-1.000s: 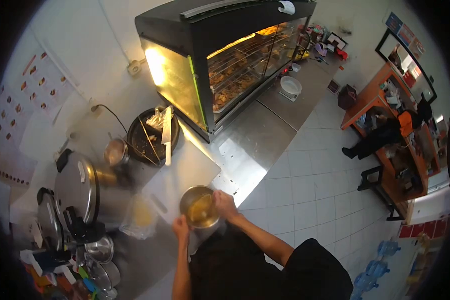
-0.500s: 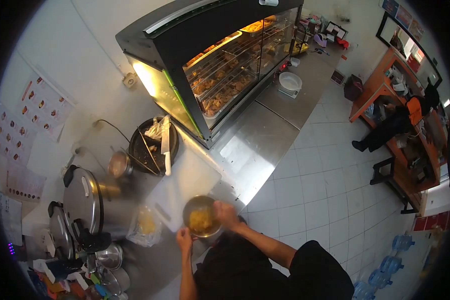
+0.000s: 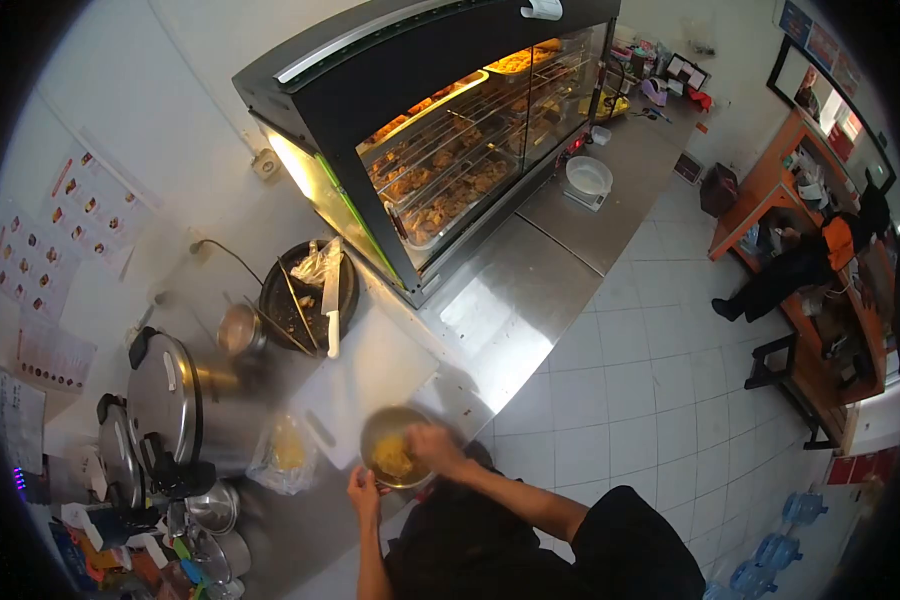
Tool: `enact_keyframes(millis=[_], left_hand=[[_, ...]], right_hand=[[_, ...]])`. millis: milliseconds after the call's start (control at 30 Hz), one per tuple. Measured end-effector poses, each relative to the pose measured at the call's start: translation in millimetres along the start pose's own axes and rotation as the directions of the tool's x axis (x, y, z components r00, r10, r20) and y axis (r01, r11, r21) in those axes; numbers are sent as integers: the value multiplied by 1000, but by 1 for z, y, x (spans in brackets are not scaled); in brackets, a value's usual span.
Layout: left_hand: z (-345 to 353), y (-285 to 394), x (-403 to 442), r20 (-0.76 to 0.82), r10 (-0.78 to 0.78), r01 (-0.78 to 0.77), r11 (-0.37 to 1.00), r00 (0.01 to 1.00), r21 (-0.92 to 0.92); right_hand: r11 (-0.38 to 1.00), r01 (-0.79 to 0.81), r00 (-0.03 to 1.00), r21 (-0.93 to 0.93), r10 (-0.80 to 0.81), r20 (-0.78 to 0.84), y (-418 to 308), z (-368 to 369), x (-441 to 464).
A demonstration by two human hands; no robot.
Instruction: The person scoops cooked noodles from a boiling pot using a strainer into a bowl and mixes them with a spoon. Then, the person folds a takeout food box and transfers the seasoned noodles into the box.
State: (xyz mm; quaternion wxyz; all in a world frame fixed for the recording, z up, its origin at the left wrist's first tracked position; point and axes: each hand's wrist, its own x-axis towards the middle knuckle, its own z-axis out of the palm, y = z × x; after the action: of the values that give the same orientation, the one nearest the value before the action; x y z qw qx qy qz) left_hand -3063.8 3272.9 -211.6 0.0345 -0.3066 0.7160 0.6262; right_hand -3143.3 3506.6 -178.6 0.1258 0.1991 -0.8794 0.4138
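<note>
A round metal bowl [image 3: 378, 428] with yellow contents is tilted at the front edge of the steel counter, beside a white cutting board [image 3: 355, 375]. My left hand [image 3: 366, 490] is closed on the bowl's near-left rim. Over the bowl's right side is my right hand [image 3: 432, 448], its fingers curled; it is blurred, and whatever it holds is too small to make out. A clear plastic bag [image 3: 286, 452] with something yellow inside lies left of the board.
Large lidded pots [image 3: 165, 395] stand at the left. Behind the board, a knife [image 3: 332, 300] rests across a dark round pan [image 3: 283, 318]. A glass food warmer [image 3: 450, 150] stands at the back. One person [image 3: 820, 250] is at orange shelves on the right.
My right hand has moved left over the bowl from its right rim. The bowl sits slightly lower in view, with my left hand still at its rim.
</note>
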Motion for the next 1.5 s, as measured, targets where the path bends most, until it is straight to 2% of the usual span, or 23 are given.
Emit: enact_keyframes(millis=[100, 200, 300, 333, 433, 533, 600, 633, 667, 700, 733, 767, 800, 833, 933, 1033, 1067, 1167, 1200, 1333, 1433, 1467, 1500], left_hand=[[3, 5, 0, 3, -22, 22, 998, 1000, -52], [4, 7, -7, -2, -30, 30, 999, 1000, -41], [-3, 4, -9, -8, -36, 36, 999, 999, -22], [-4, 4, -6, -11, -36, 35, 999, 999, -27], [7, -9, -2, -53, 59, -61, 998, 997, -28], [-3, 1, -11, -49, -20, 18, 999, 999, -42], [1, 27, -25, -37, 32, -30, 998, 999, 54], [8, 17, -15, -92, 165, -149, 976, 982, 158], [14, 13, -11, -143, 275, -227, 932, 951, 283], [8, 5, -8, -92, 98, -78, 977, 991, 196], [7, 8, -12, -110, 142, -127, 983, 984, 133], [7, 34, -22, -61, 9, -10, 1000, 998, -12], [5, 28, -27, -134, 38, -37, 999, 990, 7], [1, 13, -25, -92, 52, -56, 997, 994, -45], [4, 25, -41, -154, 35, -39, 999, 987, -25], [-7, 31, -45, -183, 52, -55, 998, 982, -8], [-15, 31, -49, -193, 58, -59, 998, 979, 4], [-24, 25, -54, -236, 80, -81, 997, 968, 4], [-30, 21, -53, -247, 95, -94, 995, 965, 12], [-61, -2, -61, -306, 124, -132, 991, 944, -6], [-87, -4, -72, -306, 124, -106, 992, 944, 75], [-96, -4, -73, -300, 120, -87, 989, 947, 121], [-105, -8, -74, -316, 143, -120, 989, 938, 90]], right_hand=[[970, -222, 970, 98, 230, -73, 14, 3, 3], [992, -99, 973, 81, 80, 217, -3, 14, -11], [969, -235, 972, 81, 231, 49, 0, -8, 3], [944, -286, 954, 164, 296, -41, 2, -13, 5], [996, 23, 997, 88, -29, 66, 2, 18, -19], [995, -99, 987, -15, 101, 128, -9, -10, 1], [995, -32, 999, -95, 28, -43, 7, 6, 3], [993, 3, 995, -122, -15, -96, 13, 17, -6], [983, 152, 984, -101, -160, -77, 7, 20, -12], [983, 151, 987, -104, -157, -45, 12, 25, -16], [983, 151, 988, -107, -153, -12, 14, 25, -17], [968, -102, 985, -228, 130, 113, 12, 20, -8], [923, -357, 934, 141, 349, 80, 1, -1, 3], [700, -538, 822, 469, 560, 105, -6, -12, 17], [811, -430, 898, 396, 342, 276, -8, 32, -20], [794, -482, 873, 369, 402, 276, -8, 22, 6], [685, -582, 812, 438, 519, 269, -22, 8, 18], [788, -511, 851, 342, 406, 334, -33, 38, -11], [868, -395, 889, 299, 280, 363, -40, 36, -11], [814, -469, 878, 344, 385, 285, -61, 25, 9], [923, -332, 893, 193, 242, 379, -66, 72, -57], [791, -514, 815, 333, 329, 477, -110, 62, -49], [821, -479, 839, 310, 323, 438, -120, 66, -44]])
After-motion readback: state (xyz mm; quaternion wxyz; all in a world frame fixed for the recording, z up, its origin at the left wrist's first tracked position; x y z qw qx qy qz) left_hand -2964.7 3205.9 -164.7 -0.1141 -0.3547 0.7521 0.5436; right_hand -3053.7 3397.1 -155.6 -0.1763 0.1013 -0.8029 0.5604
